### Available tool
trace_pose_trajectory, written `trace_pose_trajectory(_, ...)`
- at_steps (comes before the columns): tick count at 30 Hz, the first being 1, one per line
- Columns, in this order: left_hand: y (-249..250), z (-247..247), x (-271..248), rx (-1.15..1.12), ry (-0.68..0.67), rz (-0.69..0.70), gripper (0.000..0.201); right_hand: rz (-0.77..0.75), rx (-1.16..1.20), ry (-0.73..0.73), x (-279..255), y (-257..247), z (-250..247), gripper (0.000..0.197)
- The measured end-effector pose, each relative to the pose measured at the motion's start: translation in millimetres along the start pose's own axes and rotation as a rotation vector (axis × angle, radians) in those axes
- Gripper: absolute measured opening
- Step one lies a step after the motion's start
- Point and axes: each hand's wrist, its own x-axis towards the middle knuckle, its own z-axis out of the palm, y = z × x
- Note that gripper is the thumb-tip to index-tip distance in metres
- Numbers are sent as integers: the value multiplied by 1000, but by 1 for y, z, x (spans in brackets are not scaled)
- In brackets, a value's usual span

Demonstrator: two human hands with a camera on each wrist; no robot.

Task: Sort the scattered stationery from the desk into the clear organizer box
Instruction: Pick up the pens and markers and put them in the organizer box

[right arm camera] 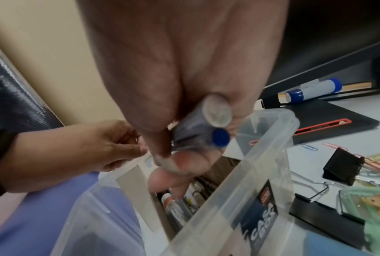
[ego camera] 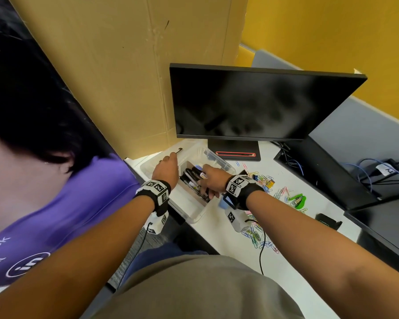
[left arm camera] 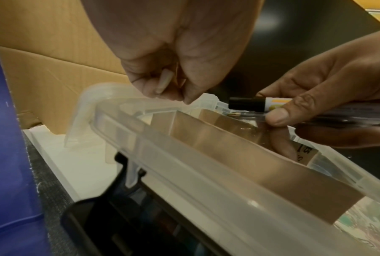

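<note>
White desk (ego camera: pixel 297 256) beneath us, we are lowering a bundle of pens and markers (right arm camera: pixel 198 135), gripped mid-barrel in our right hand (ego camera: pixel 211 180), into the clear plastic organizer box (ego camera: pixel 199 216) at twelve o'clock. Light, slick barrels may slip. Our left hand (ego camera: pixel 166 168) is pinching something thin at its ten o'clock rim.

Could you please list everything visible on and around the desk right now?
Clear plastic organizer box: one, desk's left edge, brown cardboard dividers inside.
Pens and markers: several, mostly black, inside box.
Coloured paper clips: many, scattered right of box.
Black binder clip: one, beside box.
Green stapler: one, among clips.
Blue-capped glue stick: one, by monitor stand.
Black monitor: one, behind box.
Brown cardboard sheet: one, upright behind.
Left hand: fingers curled at box rim.
Right hand: grips a pen bundle over box.
</note>
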Motion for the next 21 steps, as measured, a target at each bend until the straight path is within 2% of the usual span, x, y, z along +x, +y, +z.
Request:
trace_pose_trajectory(2,-1,1,0,-1,0,3,17,-19,-112,54,7,-3,3,22)
trace_pose_trajectory(5,-2,2,1,-12,4,3,17,-17,-399,219,20,-9,9,26)
trace_pose_trajectory(7,-2,2,1,-13,4,-1,17,-3,-502,255,26,-13,16,27)
trace_pose_trajectory(16,-2,2,3,-9,-8,6,18,24,-592,249,45,-19,39,30)
trace_pose_trajectory(21,-3,4,2,-14,-6,14,20,-20,-664,276,38,-16,35,30)
